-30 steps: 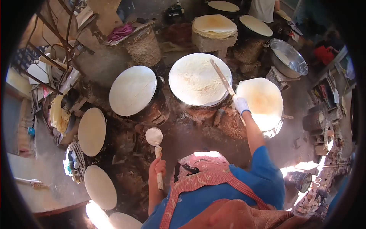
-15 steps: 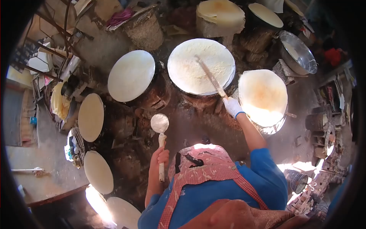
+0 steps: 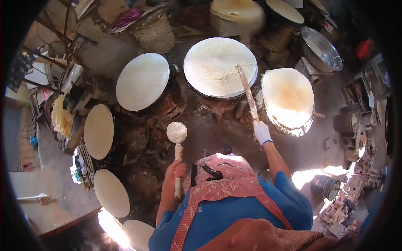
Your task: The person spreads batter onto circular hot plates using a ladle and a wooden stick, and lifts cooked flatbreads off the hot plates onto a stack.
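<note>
My left hand (image 3: 175, 170) is closed on the handle of a batter-coated ladle (image 3: 176, 132), whose round bowl points away from me. In my right hand (image 3: 262, 133), which wears a white glove, is a long wooden spreader (image 3: 248, 93). Its far end rests on the pale batter on the centre griddle (image 3: 220, 67), towards the right side. The batter there looks rough and wrinkled. A round sheet on the left griddle (image 3: 143, 82) is smooth and pale. The right griddle's flatbread (image 3: 287, 98) is browned in the middle, right of the spreader.
More round griddles (image 3: 99, 131) curve down the left side. A stack of flatbreads (image 3: 236, 10) stands at the back. At the back right is a metal basin (image 3: 321, 49). A bucket (image 3: 326, 187) stands at the lower right, and metal bars (image 3: 58, 33) fill the upper left.
The spreader's tip has shifted right and towards me across the centre griddle. My right hand has drawn nearer to my body. My left hand still grips the ladle.
</note>
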`<move>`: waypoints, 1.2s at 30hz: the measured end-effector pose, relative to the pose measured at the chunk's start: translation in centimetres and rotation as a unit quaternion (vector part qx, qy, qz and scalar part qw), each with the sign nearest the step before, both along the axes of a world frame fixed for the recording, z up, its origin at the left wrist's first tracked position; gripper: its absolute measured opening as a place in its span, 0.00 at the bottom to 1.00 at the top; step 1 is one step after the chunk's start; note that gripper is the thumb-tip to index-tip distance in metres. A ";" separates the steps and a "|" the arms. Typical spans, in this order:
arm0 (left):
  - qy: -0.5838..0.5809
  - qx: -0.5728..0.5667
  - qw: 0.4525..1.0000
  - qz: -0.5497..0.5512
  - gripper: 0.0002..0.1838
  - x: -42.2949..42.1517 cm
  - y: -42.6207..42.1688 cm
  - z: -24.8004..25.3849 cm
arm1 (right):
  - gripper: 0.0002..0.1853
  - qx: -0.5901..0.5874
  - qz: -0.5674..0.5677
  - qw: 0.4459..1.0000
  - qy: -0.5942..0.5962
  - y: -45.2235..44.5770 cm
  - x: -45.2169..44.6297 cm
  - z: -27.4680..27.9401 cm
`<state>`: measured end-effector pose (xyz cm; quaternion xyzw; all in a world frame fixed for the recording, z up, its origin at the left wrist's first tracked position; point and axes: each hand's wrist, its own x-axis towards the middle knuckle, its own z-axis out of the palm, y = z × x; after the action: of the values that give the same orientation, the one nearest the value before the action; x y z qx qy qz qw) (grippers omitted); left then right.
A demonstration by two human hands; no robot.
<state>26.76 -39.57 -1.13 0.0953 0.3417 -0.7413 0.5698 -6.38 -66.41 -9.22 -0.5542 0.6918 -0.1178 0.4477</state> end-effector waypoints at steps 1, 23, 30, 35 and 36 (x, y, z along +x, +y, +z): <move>0.005 0.001 1.000 -0.003 0.14 0.4 -0.1 -0.1 | 0.22 0.026 -0.019 0.999 -0.028 0.8 1.4 2.4; 0.022 -0.031 0.999 0.001 0.17 0.5 -1.1 0.4 | 0.20 -0.042 0.089 0.995 -0.005 -0.9 4.4 -2.5; 0.011 -0.049 0.999 0.010 0.18 -0.5 -2.1 0.2 | 0.24 -0.065 0.168 0.981 0.067 -0.4 5.2 -0.8; -0.004 -0.025 1.000 0.000 0.16 -1.5 -3.1 1.0 | 0.24 -0.086 0.136 0.986 0.048 -8.0 5.2 -0.3; -0.018 -0.003 1.000 -0.005 0.15 -1.6 -3.3 1.1 | 0.25 -0.115 0.166 0.977 0.073 -8.0 5.2 0.2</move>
<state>25.11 -42.83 0.00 0.1087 0.3282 -0.7434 0.5725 -1.16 -74.39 -9.06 -0.7162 0.6029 -0.0800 0.3423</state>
